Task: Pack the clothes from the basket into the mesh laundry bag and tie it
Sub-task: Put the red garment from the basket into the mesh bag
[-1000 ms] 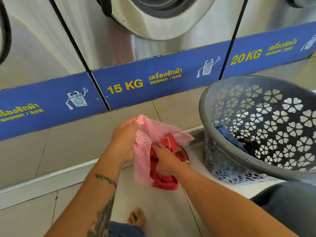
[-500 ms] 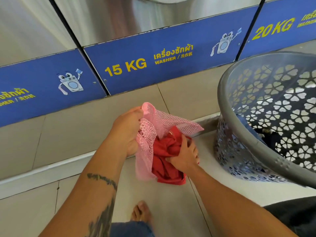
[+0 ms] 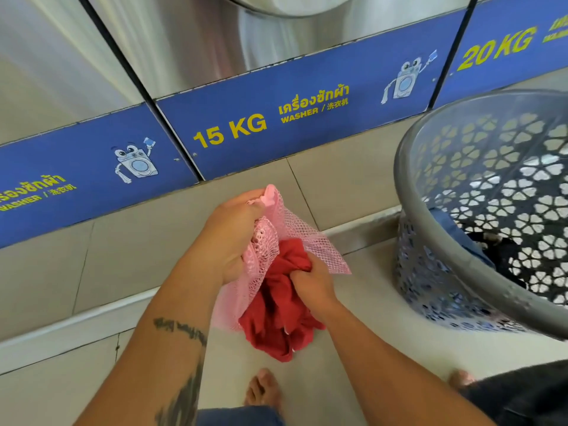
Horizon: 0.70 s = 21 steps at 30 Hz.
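A pink mesh laundry bag (image 3: 310, 241) hangs in front of me, its bunched rim gripped by my left hand (image 3: 229, 238). A red garment (image 3: 276, 318) sits partly inside the bag's mouth, its lower part hanging out below. My right hand (image 3: 313, 281) is closed on the red cloth, fingers pressed into the opening. To the right stands a grey plastic basket (image 3: 408, 192) with flower-shaped cutouts; a blue garment (image 3: 445, 222) and dark clothes (image 3: 504, 253) lie in its bottom.
Steel washing machines with blue "15 KG" (image 3: 230, 130) and "20 KG" (image 3: 495, 47) labels stand close ahead on a tiled step (image 3: 347, 176). My bare feet (image 3: 261, 392) are on the pale tiled floor below. A dark cloth (image 3: 522, 395) covers the lower right corner.
The red garment has gone from hanging beside the bag to partly inside its mouth. My right hand has pushed deeper into the opening. The view has shifted left, so the basket sits further right.
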Each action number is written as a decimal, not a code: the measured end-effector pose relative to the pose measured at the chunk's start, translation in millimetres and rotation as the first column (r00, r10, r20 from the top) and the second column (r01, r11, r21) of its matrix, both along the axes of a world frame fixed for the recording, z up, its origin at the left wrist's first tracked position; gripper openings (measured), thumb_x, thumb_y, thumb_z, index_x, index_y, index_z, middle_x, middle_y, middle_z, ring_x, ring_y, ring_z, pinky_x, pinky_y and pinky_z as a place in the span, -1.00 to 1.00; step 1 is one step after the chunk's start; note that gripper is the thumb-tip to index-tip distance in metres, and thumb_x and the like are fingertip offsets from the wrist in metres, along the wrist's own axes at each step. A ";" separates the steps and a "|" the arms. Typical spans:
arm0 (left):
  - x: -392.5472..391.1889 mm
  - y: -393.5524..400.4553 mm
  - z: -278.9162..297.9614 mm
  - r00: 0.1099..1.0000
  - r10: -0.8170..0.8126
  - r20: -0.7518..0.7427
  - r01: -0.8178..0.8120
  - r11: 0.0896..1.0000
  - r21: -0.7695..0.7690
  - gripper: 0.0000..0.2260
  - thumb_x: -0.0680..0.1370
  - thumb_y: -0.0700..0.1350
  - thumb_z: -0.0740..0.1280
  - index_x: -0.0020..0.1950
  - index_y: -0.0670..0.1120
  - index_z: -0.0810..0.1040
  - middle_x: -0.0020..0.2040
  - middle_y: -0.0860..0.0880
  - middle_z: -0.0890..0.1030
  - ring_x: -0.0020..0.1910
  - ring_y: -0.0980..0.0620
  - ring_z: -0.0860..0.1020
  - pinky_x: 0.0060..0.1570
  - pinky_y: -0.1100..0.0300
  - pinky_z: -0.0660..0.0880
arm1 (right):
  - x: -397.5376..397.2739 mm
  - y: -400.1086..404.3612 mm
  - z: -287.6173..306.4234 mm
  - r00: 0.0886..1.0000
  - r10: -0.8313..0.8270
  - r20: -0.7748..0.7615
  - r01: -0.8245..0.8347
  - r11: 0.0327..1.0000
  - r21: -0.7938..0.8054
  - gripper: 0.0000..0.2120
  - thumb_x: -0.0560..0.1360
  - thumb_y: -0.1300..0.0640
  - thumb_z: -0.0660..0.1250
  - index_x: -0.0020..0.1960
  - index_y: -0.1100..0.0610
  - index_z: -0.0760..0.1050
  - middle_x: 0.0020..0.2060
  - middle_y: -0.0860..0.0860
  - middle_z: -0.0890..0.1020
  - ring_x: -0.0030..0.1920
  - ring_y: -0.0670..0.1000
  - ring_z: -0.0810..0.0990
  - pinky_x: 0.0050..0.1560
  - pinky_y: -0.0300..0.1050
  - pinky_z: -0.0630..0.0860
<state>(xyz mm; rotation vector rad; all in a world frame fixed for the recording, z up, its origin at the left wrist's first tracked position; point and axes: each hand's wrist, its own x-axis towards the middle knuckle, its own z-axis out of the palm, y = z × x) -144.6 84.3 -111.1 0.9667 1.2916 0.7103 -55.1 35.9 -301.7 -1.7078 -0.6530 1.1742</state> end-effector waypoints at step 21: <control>-45.0 -92.4 96.3 0.877 -0.129 0.462 0.120 0.992 0.048 -0.66 0.57 -0.20 0.21 0.31 -0.08 0.57 0.22 -0.10 0.65 0.24 -0.10 0.60 0.27 -0.10 0.49 | -1.1 -9.8 110.1 0.252 0.444 0.860 -0.343 0.872 -0.349 -0.64 0.58 0.19 0.24 0.36 0.23 0.45 0.34 0.26 0.42 0.28 0.28 0.50 0.22 0.09 0.50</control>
